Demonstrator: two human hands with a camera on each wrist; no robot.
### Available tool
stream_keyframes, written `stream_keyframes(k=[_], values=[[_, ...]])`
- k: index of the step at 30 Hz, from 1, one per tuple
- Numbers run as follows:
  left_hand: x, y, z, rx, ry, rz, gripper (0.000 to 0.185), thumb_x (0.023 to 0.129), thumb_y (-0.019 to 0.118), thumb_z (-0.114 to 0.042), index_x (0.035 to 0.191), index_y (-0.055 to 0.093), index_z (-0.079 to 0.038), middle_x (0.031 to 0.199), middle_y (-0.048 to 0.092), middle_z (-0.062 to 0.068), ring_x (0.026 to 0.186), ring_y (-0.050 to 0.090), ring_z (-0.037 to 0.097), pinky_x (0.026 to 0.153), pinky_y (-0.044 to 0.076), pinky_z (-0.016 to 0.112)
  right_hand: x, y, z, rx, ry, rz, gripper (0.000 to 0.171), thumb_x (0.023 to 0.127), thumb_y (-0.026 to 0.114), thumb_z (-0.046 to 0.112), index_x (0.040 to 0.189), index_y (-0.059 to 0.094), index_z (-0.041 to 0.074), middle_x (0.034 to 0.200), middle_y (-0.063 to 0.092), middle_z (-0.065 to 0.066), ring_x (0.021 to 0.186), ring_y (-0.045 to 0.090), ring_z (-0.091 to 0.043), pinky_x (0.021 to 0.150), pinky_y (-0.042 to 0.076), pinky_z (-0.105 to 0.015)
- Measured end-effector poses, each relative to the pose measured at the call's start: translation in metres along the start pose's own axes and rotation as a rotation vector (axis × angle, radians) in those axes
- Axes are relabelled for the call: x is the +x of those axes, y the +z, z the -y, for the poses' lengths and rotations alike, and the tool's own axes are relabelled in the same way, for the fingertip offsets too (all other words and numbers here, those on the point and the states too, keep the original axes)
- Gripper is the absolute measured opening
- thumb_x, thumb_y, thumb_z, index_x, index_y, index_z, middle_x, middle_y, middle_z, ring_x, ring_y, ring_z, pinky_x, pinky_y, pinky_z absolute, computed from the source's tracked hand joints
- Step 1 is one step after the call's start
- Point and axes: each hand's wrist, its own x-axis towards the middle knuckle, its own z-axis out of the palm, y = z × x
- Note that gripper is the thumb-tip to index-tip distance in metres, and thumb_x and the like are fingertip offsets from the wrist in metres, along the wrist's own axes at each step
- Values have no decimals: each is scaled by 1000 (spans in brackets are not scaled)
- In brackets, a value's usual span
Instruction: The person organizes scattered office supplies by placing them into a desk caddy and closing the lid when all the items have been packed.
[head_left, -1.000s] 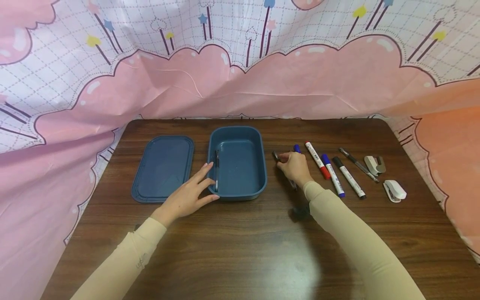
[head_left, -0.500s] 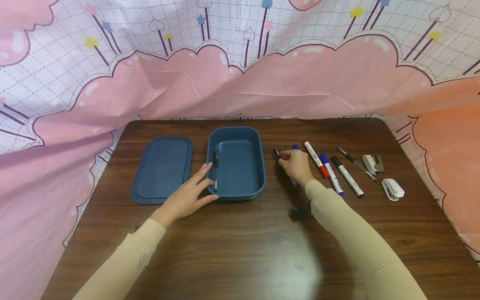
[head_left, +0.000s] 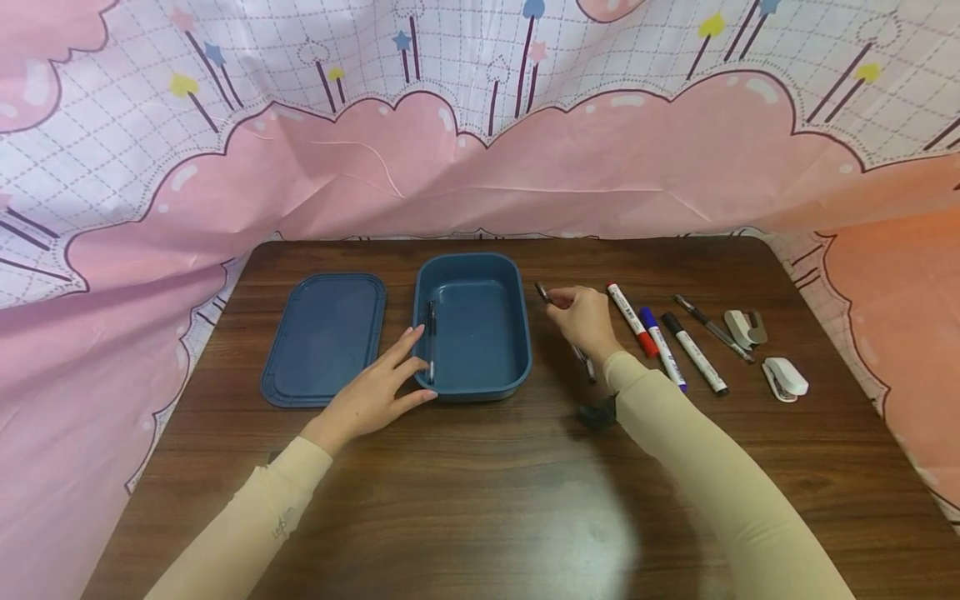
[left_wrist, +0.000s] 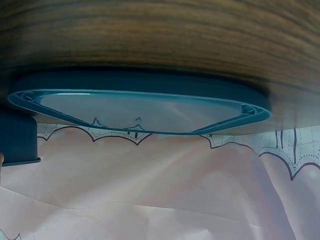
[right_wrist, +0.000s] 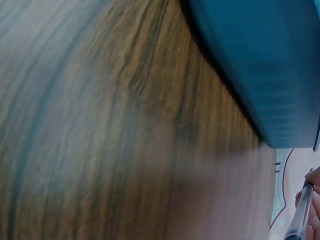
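Note:
My left hand [head_left: 367, 392] rests with fingers spread on the left front rim of a blue box [head_left: 480, 390]. Inside that box, along its left wall, lies a pen [head_left: 432, 337] with a dark upper half and a clear lower half. To the right of the box, my right hand [head_left: 585, 323] pinches another pen [head_left: 581, 360] between thumb and fingers. Its dark end pokes out past the fingertips, while the clear barrel slants back under the palm. In the right wrist view the held pen [right_wrist: 300, 217] shows at the lower right corner.
Left of the box lies a blue lid [head_left: 326, 342]. To the right lie a red marker [head_left: 633, 321], a blue marker [head_left: 663, 350], a black marker [head_left: 697, 354], a pen [head_left: 712, 327], a grey-and-white staple remover-like item [head_left: 742, 330] and a white stapler [head_left: 785, 379].
My right hand has moved slightly up and left with the pen, towards the box. A blue marker end that showed behind it is now hidden. My left hand stays put.

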Motion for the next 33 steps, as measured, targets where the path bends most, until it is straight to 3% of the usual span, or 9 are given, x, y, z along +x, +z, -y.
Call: stream_keyframes(k=[10,33], values=[[0,2,1,8,-2,-1,57,93,49,-61,127,58,-17,165,3,-3,152,10,22,108,41,51,7,-1,16,20,-10,-14,27,87,66,10,112,72,3,100,73,-15,93,69,-26,79,56,-40],[0,4,1,5,0,-9,57,93,47,-62,126,59,-18,165,4,-2,152,11,23,108,41,52,14,15,71,107,-117,-27,25,88,67,9,112,72,4,95,70,-13,85,69,-24,71,58,-35]])
